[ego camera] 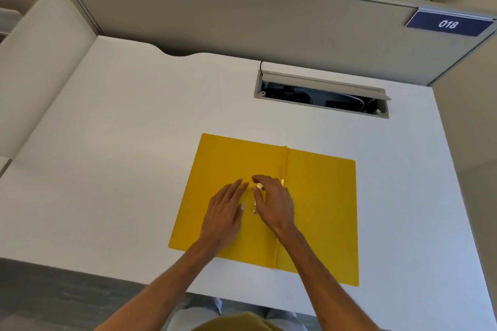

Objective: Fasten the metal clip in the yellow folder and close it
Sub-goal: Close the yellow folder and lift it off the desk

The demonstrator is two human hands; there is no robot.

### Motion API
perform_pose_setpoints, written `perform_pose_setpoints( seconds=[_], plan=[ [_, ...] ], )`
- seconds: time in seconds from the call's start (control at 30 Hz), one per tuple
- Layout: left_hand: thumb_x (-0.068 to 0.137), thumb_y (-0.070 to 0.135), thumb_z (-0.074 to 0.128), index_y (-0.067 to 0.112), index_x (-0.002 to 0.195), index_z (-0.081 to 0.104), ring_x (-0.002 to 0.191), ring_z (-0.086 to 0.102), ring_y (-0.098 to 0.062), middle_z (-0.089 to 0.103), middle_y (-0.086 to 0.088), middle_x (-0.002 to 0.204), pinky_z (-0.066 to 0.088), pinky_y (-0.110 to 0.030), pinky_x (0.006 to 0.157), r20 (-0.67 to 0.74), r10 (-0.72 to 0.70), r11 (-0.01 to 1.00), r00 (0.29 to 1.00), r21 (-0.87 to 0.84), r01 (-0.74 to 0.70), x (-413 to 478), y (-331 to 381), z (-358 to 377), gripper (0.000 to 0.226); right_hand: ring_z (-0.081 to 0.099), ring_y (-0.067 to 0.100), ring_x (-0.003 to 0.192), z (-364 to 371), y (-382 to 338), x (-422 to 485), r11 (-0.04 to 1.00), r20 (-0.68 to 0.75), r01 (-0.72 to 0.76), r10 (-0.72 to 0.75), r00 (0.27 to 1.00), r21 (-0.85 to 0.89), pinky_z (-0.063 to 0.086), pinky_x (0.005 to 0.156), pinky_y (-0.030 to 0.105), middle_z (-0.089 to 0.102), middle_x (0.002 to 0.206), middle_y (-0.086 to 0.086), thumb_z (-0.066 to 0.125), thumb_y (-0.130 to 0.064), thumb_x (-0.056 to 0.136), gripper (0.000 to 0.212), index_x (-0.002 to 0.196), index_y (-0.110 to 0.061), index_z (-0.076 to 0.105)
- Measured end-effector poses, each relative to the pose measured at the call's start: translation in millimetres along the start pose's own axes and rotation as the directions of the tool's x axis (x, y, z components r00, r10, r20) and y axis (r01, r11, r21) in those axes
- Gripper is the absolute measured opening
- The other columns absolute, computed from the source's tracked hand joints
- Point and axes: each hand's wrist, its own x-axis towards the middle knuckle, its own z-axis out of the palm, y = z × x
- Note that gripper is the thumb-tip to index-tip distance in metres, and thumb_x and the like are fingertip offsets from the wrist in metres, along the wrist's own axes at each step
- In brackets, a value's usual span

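Note:
The yellow folder (322,209) lies open and flat on the white desk, its spine running down the middle. A thin metal clip (255,200) lies on the left inner page, just left of the spine. My left hand (224,211) rests flat on the left page with fingers spread, its fingertips beside the clip. My right hand (274,201) arches over the clip, thumb and forefinger pinching its upper end. Part of the clip is hidden under my right hand.
The white desk (134,142) has an open cable tray (321,97) set into it at the back right. A grey partition (242,16) with a blue "018" label (447,24) bounds the far side. The desk's front edge runs just below the folder.

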Motion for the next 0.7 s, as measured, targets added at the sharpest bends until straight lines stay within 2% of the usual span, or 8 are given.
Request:
perform_pose_setpoints(
  seconds=[0.1, 0.23, 0.33, 0.4, 0.57, 0.7],
  plan=[
    [0.107, 0.031, 0.047, 0.023, 0.165, 0.041, 0.157, 0.039, -0.028, 0.038, -0.001, 0.174, 0.04, -0.055, 0.124, -0.11, -0.232, 0.97, 0.967, -0.106, 0.22, -14.7, -28.3, -19.8, 0.059, 0.063, 0.022, 0.129, 17.8, -20.0, -5.4, 0.994, 0.073, 0.107, -0.104, 0.992, -0.033, 0.055, 0.1, 0.047, 0.069, 0.142, -0.002, 0.058, -0.027, 0.104, 0.039, 0.143, -0.024, 0.064],
    [0.104, 0.029, 0.05, 0.016, 0.164, 0.041, 0.156, 0.04, -0.036, 0.036, -0.012, 0.174, 0.041, -0.06, 0.121, -0.145, -0.418, 0.903, 0.897, -0.172, 0.393, -27.4, -49.4, -37.4, 0.063, 0.054, 0.026, 0.144, 43.9, -40.5, -17.7, 0.972, 0.18, 0.196, -0.171, 0.969, -0.132, 0.048, 0.113, 0.048, 0.052, 0.162, 0.006, 0.061, -0.024, 0.102, 0.056, 0.157, -0.02, 0.05],
    [0.107, 0.021, 0.058, 0.016, 0.166, 0.038, 0.156, 0.038, -0.038, 0.037, -0.014, 0.173, 0.04, -0.061, 0.121, -0.109, -0.472, 0.875, 0.875, -0.175, 0.451, -30.0, -52.2, -42.3, 0.063, 0.041, 0.027, 0.154, 62.7, -45.0, -26.2, 0.958, 0.239, 0.202, -0.152, 0.959, -0.203, 0.039, 0.123, 0.05, 0.034, 0.172, 0.008, 0.062, -0.023, 0.099, 0.069, 0.164, -0.02, 0.037],
    [0.107, 0.019, 0.059, 0.015, 0.165, 0.039, 0.152, 0.041, -0.039, 0.042, -0.015, 0.169, 0.042, -0.062, 0.118, -0.103, -0.489, 0.867, 0.866, -0.17, 0.469, -28.5, -52.7, -46.1, 0.062, 0.035, 0.028, 0.157, 71.9, -46.0, -30.0, 0.959, 0.26, 0.172, -0.111, 0.959, -0.225, 0.035, 0.126, 0.053, 0.028, 0.175, 0.008, 0.061, -0.023, 0.098, 0.071, 0.164, -0.02, 0.034],
    [0.108, 0.022, 0.057, 0.017, 0.16, 0.046, 0.138, 0.05, -0.04, 0.051, -0.016, 0.156, 0.044, -0.058, 0.111, -0.102, -0.514, 0.849, 0.851, -0.199, 0.489, -17.7, -53.4, -52.8, 0.053, 0.027, 0.028, 0.161, 81.8, -49.0, -36.1, 0.968, 0.262, 0.116, -0.056, 0.963, -0.223, 0.029, 0.128, 0.055, 0.023, 0.176, 0.007, 0.063, -0.022, 0.097, 0.073, 0.164, -0.021, 0.036],
    [0.108, 0.023, 0.06, 0.016, 0.152, 0.053, 0.136, 0.049, -0.041, 0.056, -0.019, 0.146, 0.043, -0.057, 0.112, -0.108, -0.558, 0.802, 0.823, -0.322, 0.502, -6.4, -54.9, -58.5, 0.045, 0.02, 0.026, 0.163, 81.5, -52.9, -36.5, 0.978, 0.266, 0.076, -0.022, 0.964, -0.194, 0.021, 0.131, 0.053, 0.019, 0.177, 0.005, 0.062, -0.021, 0.097, 0.073, 0.165, -0.022, 0.034]
  ],
)
